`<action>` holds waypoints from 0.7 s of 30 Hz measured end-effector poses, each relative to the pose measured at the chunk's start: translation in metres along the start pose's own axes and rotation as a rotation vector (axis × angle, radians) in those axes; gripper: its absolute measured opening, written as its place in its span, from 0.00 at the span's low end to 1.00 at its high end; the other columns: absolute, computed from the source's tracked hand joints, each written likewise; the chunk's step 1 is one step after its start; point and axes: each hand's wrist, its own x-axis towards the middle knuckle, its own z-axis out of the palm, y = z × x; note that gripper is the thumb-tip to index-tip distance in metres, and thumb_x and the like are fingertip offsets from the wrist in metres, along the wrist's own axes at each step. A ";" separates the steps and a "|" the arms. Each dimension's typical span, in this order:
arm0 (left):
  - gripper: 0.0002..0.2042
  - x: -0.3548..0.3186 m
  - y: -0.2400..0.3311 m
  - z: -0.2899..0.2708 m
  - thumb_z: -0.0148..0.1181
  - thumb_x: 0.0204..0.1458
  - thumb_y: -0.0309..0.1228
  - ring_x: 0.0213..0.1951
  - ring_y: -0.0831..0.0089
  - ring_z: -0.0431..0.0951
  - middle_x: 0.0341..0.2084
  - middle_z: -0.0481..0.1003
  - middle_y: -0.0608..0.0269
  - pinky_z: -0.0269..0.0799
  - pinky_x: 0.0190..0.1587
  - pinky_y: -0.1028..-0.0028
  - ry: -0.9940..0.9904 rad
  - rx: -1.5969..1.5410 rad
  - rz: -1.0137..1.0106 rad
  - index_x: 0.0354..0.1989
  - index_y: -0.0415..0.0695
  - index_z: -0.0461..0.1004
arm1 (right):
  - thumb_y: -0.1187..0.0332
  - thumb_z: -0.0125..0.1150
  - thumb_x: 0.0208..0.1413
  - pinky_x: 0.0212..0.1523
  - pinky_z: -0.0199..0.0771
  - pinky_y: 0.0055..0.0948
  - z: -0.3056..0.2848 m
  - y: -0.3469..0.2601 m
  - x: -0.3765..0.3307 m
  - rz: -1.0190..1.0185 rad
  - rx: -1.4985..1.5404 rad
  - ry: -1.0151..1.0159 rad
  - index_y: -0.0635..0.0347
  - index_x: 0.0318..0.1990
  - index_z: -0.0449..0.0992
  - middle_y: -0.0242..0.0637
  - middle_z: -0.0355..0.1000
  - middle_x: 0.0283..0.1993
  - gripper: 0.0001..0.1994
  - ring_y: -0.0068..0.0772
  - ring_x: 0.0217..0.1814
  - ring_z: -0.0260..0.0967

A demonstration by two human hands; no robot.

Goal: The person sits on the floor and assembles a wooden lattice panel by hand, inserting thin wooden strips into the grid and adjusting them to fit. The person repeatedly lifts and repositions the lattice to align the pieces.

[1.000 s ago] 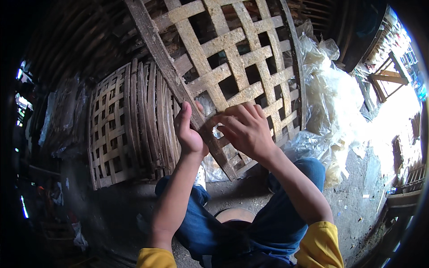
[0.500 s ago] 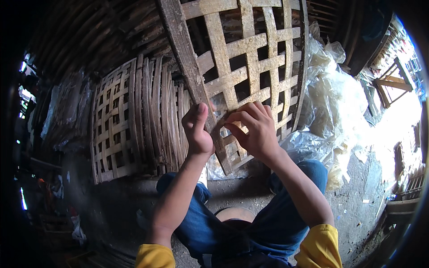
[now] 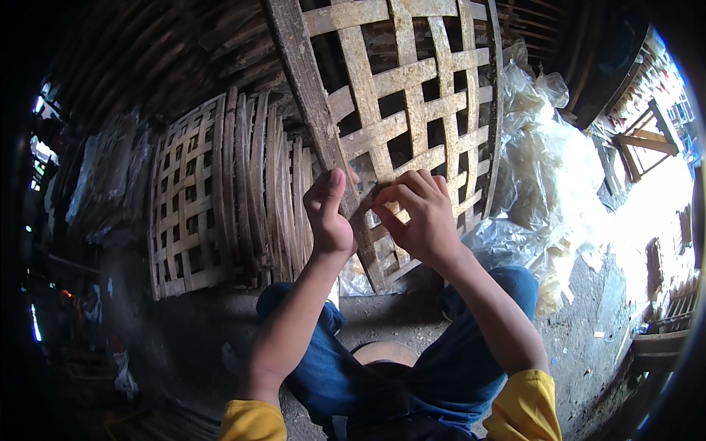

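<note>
up close, both hands, left hand [image 3: 329,213] and right hand [image 3: 417,217], grip woven bamboo panel [image 3: 412,110].

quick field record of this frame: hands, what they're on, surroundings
left hand: grip closed on the edge bar of the woven bamboo panel, thumb up
right hand: fingers curled, pinching a strip of the lattice
panel pose: propped upright, tilted
left of it: stack of woven panels on edge
right of it: crumpled clear plastic sheeting
floor: bare concrete, littered

Rustic bamboo-weaving workshop, stacked woven panels [image 3: 220,198], plastic sheeting [image 3: 544,169], dirt floor [image 3: 588,309]
</note>
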 end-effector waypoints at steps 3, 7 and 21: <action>0.18 0.002 -0.001 -0.002 0.53 0.64 0.40 0.36 0.74 0.71 0.29 0.76 0.62 0.63 0.46 0.73 -0.006 -0.051 -0.050 0.32 0.37 0.77 | 0.72 0.72 0.44 0.42 0.63 0.33 -0.008 0.003 0.004 -0.042 0.014 -0.029 0.50 0.32 0.78 0.28 0.73 0.34 0.08 0.34 0.38 0.70; 0.17 0.008 0.000 -0.010 0.55 0.63 0.42 0.36 0.74 0.72 0.30 0.76 0.63 0.63 0.46 0.73 0.071 -0.166 -0.110 0.34 0.39 0.78 | 0.76 0.68 0.42 0.43 0.65 0.33 -0.034 0.022 0.013 0.032 0.146 0.100 0.51 0.31 0.77 0.29 0.74 0.35 0.09 0.35 0.39 0.72; 0.19 0.016 0.022 -0.039 0.57 0.61 0.51 0.38 0.75 0.69 0.35 0.68 0.69 0.68 0.45 0.69 0.067 -0.299 -0.129 0.48 0.49 0.69 | 0.68 0.70 0.53 0.38 0.75 0.35 -0.103 0.117 -0.016 0.600 -0.205 0.283 0.58 0.44 0.80 0.37 0.78 0.42 0.11 0.33 0.33 0.75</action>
